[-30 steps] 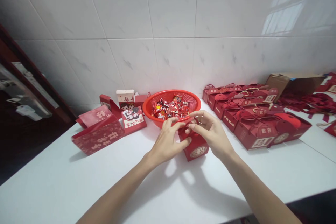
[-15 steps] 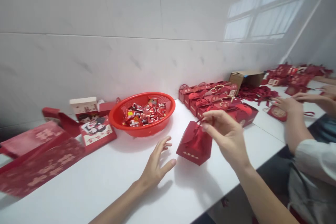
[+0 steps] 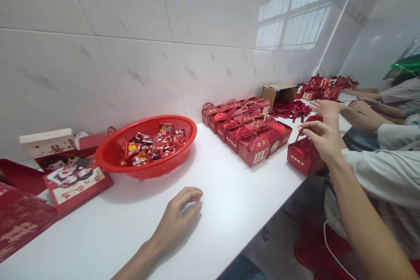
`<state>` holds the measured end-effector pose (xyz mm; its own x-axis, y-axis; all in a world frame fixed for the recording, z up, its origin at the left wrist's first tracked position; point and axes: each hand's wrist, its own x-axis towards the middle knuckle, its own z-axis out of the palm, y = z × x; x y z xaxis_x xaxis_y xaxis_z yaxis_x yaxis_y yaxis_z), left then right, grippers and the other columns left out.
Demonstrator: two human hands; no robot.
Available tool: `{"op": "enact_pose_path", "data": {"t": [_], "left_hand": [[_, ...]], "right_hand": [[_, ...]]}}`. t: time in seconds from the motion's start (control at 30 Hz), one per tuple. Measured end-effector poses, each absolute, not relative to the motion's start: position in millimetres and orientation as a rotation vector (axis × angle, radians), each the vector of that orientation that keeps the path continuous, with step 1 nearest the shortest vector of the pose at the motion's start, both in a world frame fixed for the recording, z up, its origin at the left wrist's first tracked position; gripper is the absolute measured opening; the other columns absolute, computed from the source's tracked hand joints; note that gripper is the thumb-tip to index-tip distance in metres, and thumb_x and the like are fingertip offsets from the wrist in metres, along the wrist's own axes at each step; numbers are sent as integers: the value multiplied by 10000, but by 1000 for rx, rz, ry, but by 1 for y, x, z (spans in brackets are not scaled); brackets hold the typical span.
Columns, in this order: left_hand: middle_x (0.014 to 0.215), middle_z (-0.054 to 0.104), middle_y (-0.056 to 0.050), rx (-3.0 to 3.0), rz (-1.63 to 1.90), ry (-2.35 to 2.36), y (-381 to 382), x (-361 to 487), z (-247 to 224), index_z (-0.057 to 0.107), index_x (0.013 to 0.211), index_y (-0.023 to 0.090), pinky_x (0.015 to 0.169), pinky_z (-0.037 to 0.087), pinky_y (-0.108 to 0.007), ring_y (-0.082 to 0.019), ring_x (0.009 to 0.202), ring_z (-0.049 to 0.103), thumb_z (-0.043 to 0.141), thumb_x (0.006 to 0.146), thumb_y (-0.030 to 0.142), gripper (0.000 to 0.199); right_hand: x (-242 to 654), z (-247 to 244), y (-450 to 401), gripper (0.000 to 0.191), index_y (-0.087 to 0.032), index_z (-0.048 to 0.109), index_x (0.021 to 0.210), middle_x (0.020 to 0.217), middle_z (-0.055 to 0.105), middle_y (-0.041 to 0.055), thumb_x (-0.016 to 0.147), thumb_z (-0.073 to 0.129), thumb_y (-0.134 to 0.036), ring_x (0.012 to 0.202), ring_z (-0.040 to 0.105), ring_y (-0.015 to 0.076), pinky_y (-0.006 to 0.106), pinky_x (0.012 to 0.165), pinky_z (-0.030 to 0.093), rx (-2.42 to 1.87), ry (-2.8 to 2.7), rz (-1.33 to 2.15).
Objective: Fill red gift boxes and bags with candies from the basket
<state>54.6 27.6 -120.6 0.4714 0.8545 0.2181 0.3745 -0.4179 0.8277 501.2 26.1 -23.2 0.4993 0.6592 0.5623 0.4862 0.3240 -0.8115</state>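
My right hand [image 3: 323, 140] pinches the top handle of a small red gift box [image 3: 303, 156] near the table's right edge, beside a co-worker's hands. My left hand [image 3: 180, 214] rests on the white table [image 3: 216, 214], fingers curled but apart, with nothing in it. Behind it stands a red plastic basket [image 3: 157, 170] holding wrapped candies [image 3: 154, 145]. Several closed red gift boxes [image 3: 254, 140] with looped handles stand in rows against the wall.
Larger red boxes [image 3: 77, 179] lie at the left. Beyond the rows are an open cardboard box [image 3: 269, 92] and a pile of red ribbons [image 3: 290, 109]. Co-workers' hands [image 3: 357, 113] and more red bags [image 3: 316, 87] are at the right.
My right hand has carried the small red box to the right, towards the co-worker. My left hand has lowered, its fingers more curled. The view has turned to the right.
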Motion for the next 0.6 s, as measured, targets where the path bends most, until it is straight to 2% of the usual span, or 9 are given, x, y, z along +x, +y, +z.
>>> {"op": "enact_pose_path", "data": {"t": [0.17, 0.27, 0.4, 0.5, 0.6], "left_hand": [[1061, 669, -75, 2004, 834, 1026, 28, 56, -119, 681, 942, 222, 886, 520, -342, -230, 987, 631, 563, 905, 359, 185], [1061, 663, -78, 2020, 815, 1020, 27, 55, -120, 668, 938, 217, 892, 508, -346, -225, 992, 621, 547, 913, 338, 173], [1066, 661, -86, 2023, 820, 1007, 28, 54, -124, 668, 936, 214, 883, 511, -346, -225, 995, 620, 544, 910, 334, 174], [1072, 660, -84, 2016, 843, 991, 29, 53, -128, 674, 945, 217, 882, 514, -342, -218, 990, 625, 551, 903, 301, 155], [1052, 668, -82, 2020, 878, 970, 29, 54, -127, 683, 939, 213, 863, 520, -338, -208, 959, 636, 560, 881, 244, 139]], "right_hand": [[525, -34, 61, 50, -210, 661, 665, 658, 653, 9, 619, 661, -191, 656, 618, 183, 347, 705, 523, -1438, -1044, 158], [528, -36, 76, 82, -207, 636, 627, 651, 651, 9, 598, 604, -137, 663, 618, 182, 349, 744, 512, -1476, -999, 127], [528, -38, 83, 90, -207, 615, 645, 688, 674, 25, 597, 566, -149, 703, 639, 203, 359, 763, 511, -1534, -1073, 93], [531, -39, 81, 133, -203, 635, 727, 750, 700, 56, 622, 561, -169, 726, 648, 222, 373, 756, 498, -1701, -1178, -26], [540, -41, 76, 130, -203, 642, 776, 674, 668, 81, 653, 606, -231, 682, 635, 259, 421, 722, 470, -1823, -1328, -267]]}}
